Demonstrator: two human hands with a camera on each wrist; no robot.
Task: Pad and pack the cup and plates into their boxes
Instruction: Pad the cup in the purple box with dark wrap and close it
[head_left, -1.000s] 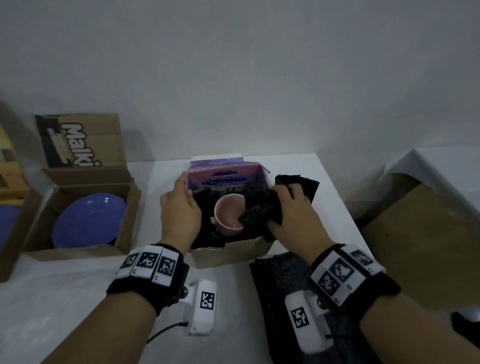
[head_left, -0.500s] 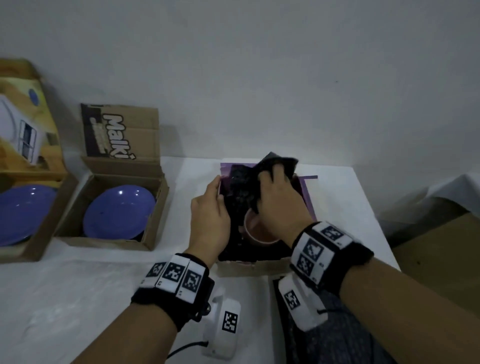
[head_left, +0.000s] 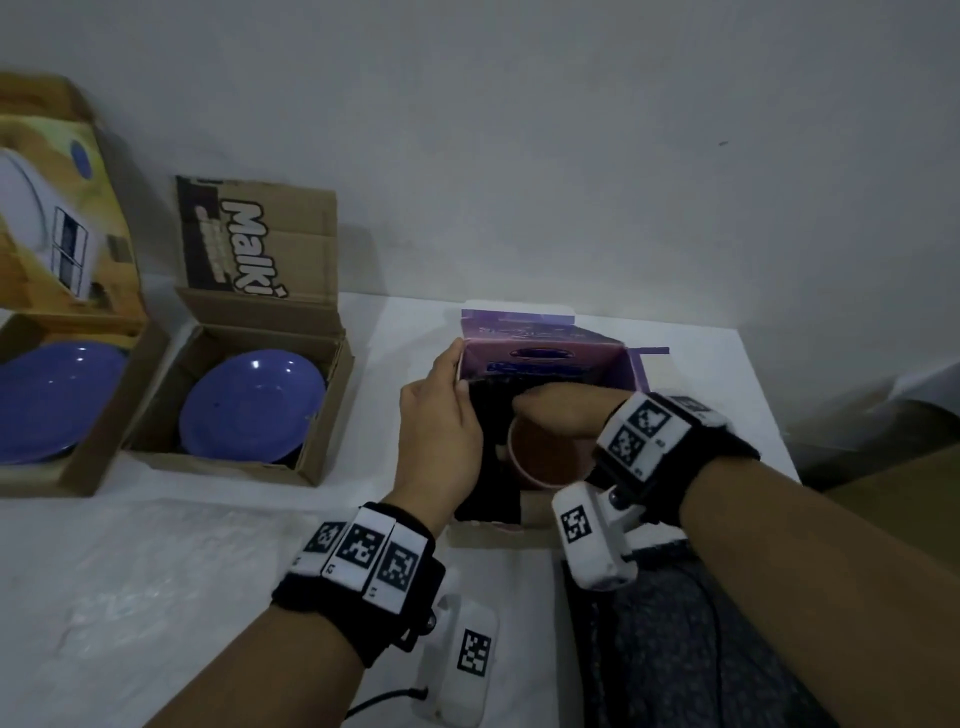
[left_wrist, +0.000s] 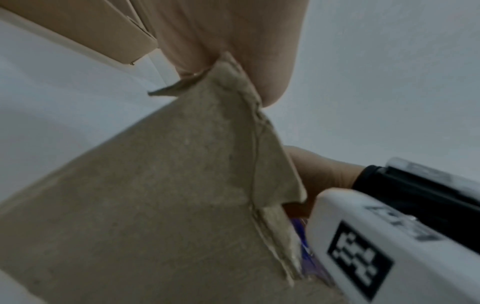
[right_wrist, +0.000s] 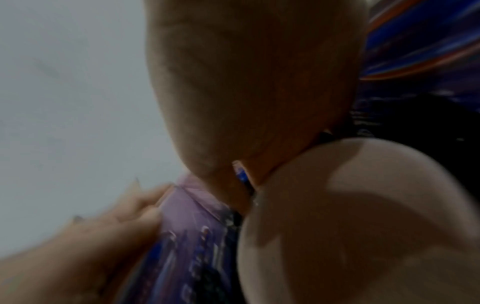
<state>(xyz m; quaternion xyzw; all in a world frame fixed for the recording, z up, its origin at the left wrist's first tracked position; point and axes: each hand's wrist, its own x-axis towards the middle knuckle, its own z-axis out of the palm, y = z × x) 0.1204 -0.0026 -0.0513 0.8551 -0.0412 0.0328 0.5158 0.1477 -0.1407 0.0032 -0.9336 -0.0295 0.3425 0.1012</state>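
A small cardboard box (head_left: 540, 358) with a purple lining stands on the white table. A pink cup (head_left: 540, 462) sits upright in it, with black padding (head_left: 493, 410) around its left and far sides. My left hand (head_left: 441, 421) pinches the box's left wall, thumb inside, as the left wrist view shows at the cardboard corner (left_wrist: 233, 86). My right hand (head_left: 561, 410) reaches over the cup's far rim, its fingers down between cup (right_wrist: 363, 216) and box wall against the padding (right_wrist: 428, 127). Its fingertips are hidden.
A purple plate (head_left: 249, 405) lies in the open "Malki" carton (head_left: 322, 447), and another purple plate (head_left: 47, 400) lies in a larger carton (head_left: 104, 415) at the far left. A dark patterned cloth (head_left: 665, 649) lies under my right forearm. The table's edge runs close on the right.
My right hand, which held the bunched black padding above the box rim, has gone down into the box behind the cup. My left hand has kept its hold on the wall.
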